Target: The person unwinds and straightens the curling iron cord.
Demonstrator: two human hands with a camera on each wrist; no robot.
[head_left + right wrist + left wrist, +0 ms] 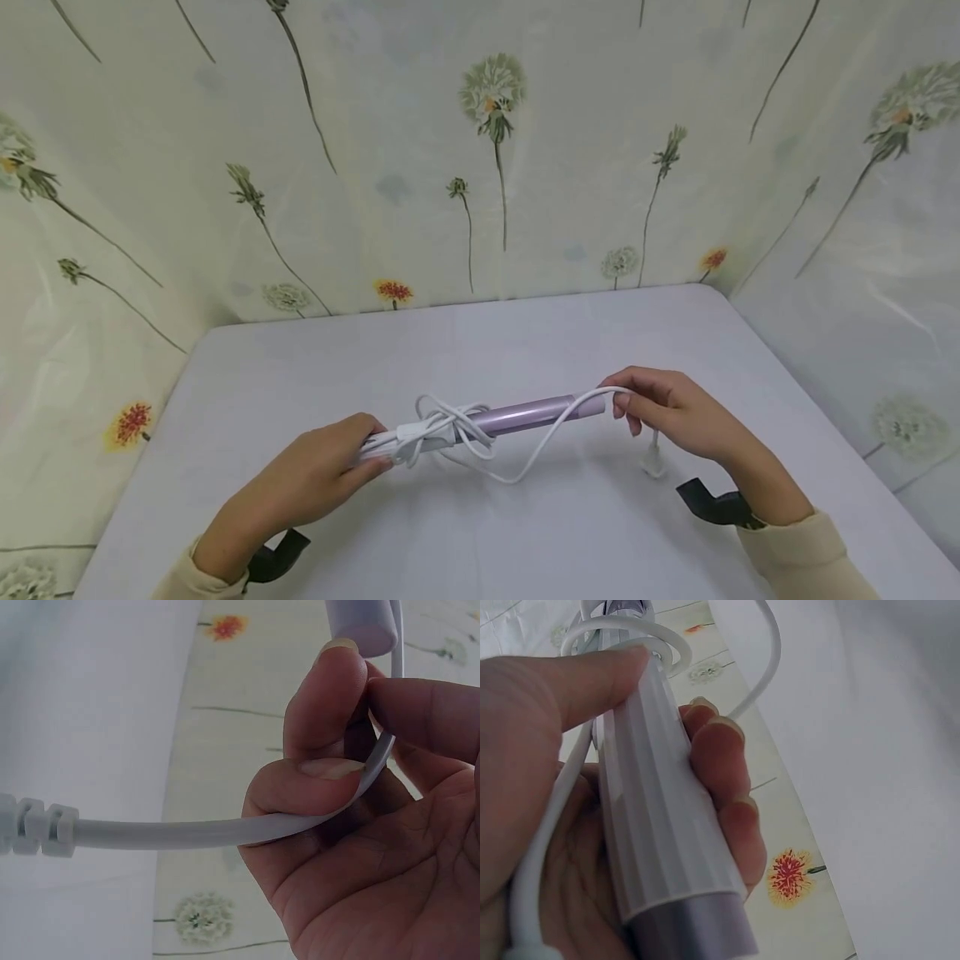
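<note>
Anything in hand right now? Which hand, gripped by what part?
Yes, two holds. The left hand grips the wand by its white ribbed handle; the right hand holds the cord a little short of the plug.

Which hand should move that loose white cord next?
Probably the right hand: it holds the loose white cord near the tip of the purple wand, while the left hand is busy gripping the wand's ribbed white section.

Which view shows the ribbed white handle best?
Left wrist: the handle runs close up through the frame's middle, its ribs clear. Head shows part, the left hand and white cord covering the rest. Right wrist shows none, only the lilac barrel's tip.
</note>
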